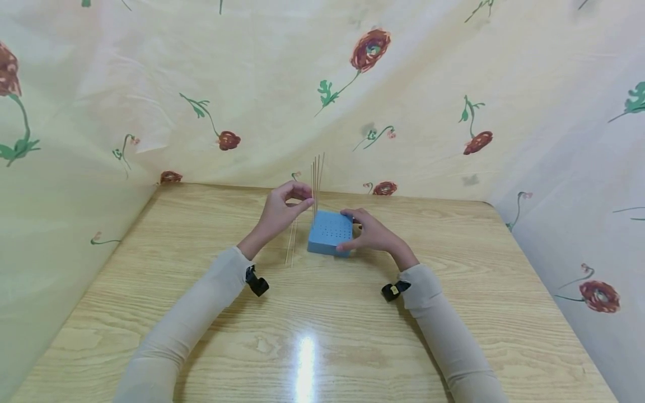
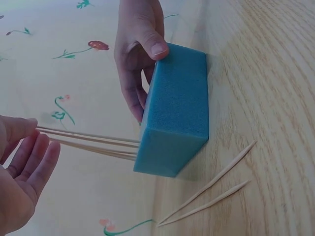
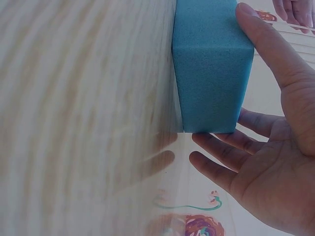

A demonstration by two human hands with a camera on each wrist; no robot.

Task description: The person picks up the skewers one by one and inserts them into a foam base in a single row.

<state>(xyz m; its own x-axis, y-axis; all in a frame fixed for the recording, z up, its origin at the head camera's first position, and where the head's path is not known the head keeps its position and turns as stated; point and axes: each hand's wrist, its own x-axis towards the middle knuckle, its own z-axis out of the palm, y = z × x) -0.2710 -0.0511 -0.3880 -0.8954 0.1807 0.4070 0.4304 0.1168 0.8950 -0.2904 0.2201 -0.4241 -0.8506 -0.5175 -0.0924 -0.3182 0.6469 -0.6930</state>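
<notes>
A blue foam block [image 1: 330, 226] with rows of small holes in its top sits on the table. Several thin wooden skewers [image 1: 316, 184] stand upright along its left side. My left hand [image 1: 283, 210] pinches one skewer between thumb and index finger; in the left wrist view the other fingers of that hand [image 2: 24, 172] are bent loosely below. On the block's right, my right hand [image 1: 370, 232] holds it, thumb at the near side and fingers at the far side. The right wrist view shows that hand [image 3: 266, 147] around the block's corner [image 3: 211, 73].
Two loose skewers [image 1: 291, 246] lie on the wooden table [image 1: 242, 336] just left of the block, their pointed ends toward me. A flower-printed cloth [image 1: 282, 101] hangs behind the table and on both sides. Each wrist carries a small black camera [image 1: 258, 284].
</notes>
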